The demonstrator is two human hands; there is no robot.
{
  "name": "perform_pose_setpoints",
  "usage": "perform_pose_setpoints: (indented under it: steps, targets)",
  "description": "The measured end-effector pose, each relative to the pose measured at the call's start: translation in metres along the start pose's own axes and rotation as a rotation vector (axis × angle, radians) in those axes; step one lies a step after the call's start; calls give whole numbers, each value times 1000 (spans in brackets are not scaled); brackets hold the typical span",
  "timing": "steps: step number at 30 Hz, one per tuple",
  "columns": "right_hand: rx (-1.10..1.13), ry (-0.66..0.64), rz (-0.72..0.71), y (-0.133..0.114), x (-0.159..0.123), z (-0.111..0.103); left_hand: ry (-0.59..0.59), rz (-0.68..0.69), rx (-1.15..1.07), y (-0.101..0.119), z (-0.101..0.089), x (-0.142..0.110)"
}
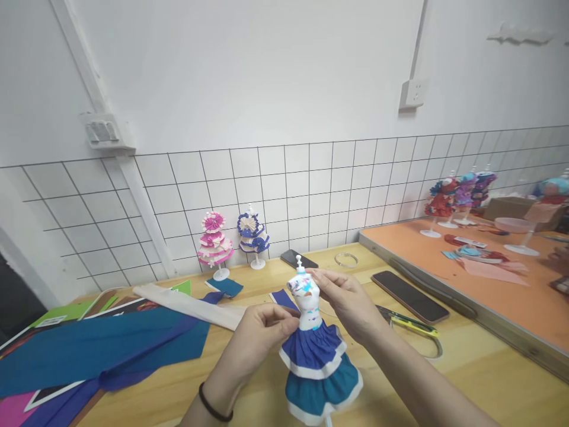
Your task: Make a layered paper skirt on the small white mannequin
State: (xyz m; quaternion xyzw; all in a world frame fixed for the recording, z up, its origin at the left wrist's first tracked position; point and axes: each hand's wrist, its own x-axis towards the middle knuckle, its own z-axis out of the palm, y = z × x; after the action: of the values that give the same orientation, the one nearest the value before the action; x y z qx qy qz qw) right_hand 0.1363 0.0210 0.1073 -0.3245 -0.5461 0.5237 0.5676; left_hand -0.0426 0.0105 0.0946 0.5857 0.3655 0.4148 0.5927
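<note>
A miniature dress form with a white bodice marked in blue and pink stands upright between my hands. It wears a two-tier skirt, purple over teal, each tier edged in white. The fingers of my left hand are closed at the form's waist, just above the purple tier. My right hand grips the form behind its shoulder, below the knobbed neck. Some of its fingers are hidden by the form. A purple fabric piece lies on the table behind my left hand.
Teal cloth and a pale strip lie left. Two dressed forms, pink and blue-white, stand against the wall. A phone and yellow-handled scissors lie right, beside an orange-topped table.
</note>
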Motion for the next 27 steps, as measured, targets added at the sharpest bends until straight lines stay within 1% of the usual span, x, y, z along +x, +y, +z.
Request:
perform_pose_setpoints:
  steps: [4,6,8,10,11,13,17,20,22,24,25,27]
  targets:
    - [61,13,27,0,0,2,-23,-1,-28,-6,-1,2]
    - [78,25,32,-1,1,4,-26,3,-32,-7,-2,2]
    - [94,34,36,-1,1,5,-55,-3,-40,-7,-3,1]
    - [122,63,70,0,2,6,-80,-13,-57,-5,-2,0]
    - [136,89,97,2,3,5,-72,-14,-64,-4,-2,0]
    - [154,157,150,7,6,2,4,-29,-73,-1,-1,1]
    - [146,288,232,18,14,-13,237,-87,-122,4,-1,3]
    - [142,367,273,24,19,-23,373,-21,-137,5,0,4]
    - [131,412,271,24,21,-29,449,32,-69,6,3,3]
    - [111,460,241,23,23,-34,521,55,65,9,5,0]
    - [99,484,218,22,24,-37,541,66,140,10,6,-1]
    - [70,534,157,19,25,-42,531,92,277,12,7,-3]
